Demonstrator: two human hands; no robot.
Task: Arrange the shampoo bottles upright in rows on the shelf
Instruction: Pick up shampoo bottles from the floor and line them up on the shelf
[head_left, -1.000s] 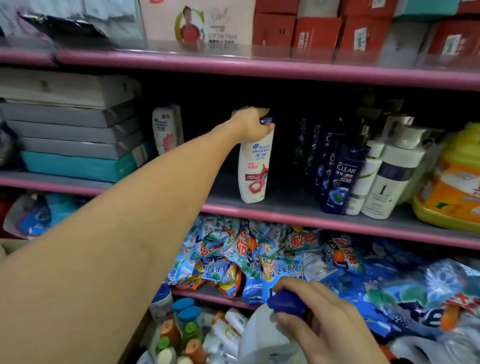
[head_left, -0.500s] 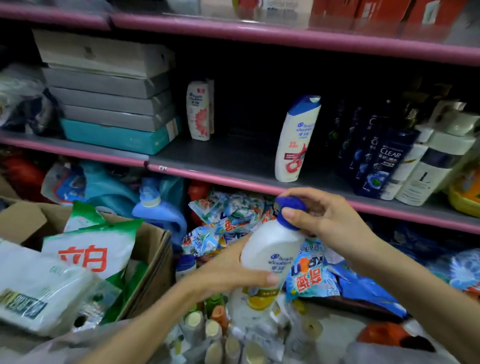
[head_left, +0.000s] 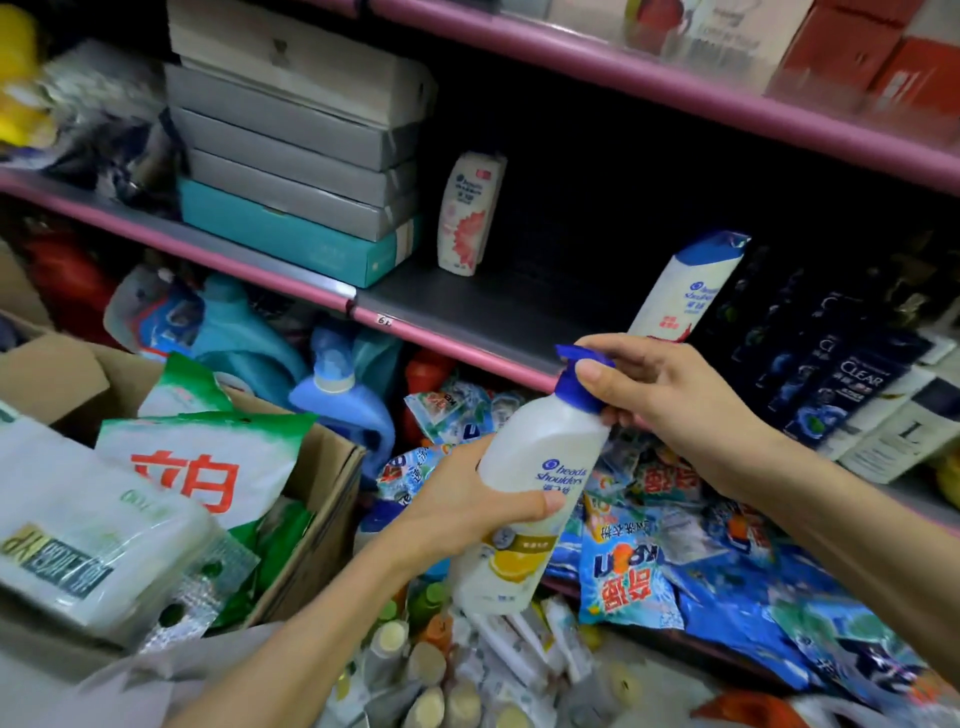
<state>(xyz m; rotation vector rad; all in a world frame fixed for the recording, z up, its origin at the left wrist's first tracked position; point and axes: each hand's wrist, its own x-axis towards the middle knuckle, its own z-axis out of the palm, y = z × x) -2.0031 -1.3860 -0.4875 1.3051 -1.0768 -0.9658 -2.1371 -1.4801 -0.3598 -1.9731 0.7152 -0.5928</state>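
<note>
A white Head & Shoulders pump bottle (head_left: 535, 483) with a blue pump top and yellow lemon label is held tilted below the pink-edged middle shelf (head_left: 457, 306). My left hand (head_left: 467, 506) grips its body from the left. My right hand (head_left: 670, 400) pinches the blue pump top. On the shelf stands a white shampoo bottle with a blue cap (head_left: 688, 288), and further back left a white bottle with a pink flower label (head_left: 467, 210). Dark Clear bottles (head_left: 841, 384) and white bottles (head_left: 904, 426) stand in rows at the right.
Stacked grey and teal boxes (head_left: 296, 156) fill the shelf's left part. Blue detergent sachets (head_left: 639, 545) lie heaped on the lower shelf. A cardboard box (head_left: 322, 499) with green-white bags sits at left. Small bottles (head_left: 431, 670) crowd the floor below.
My left hand left the blue-capped bottle standing on the shelf and came down to grip the pump bottle's body. My right hand lifted that bottle by its top. The view swung left.
</note>
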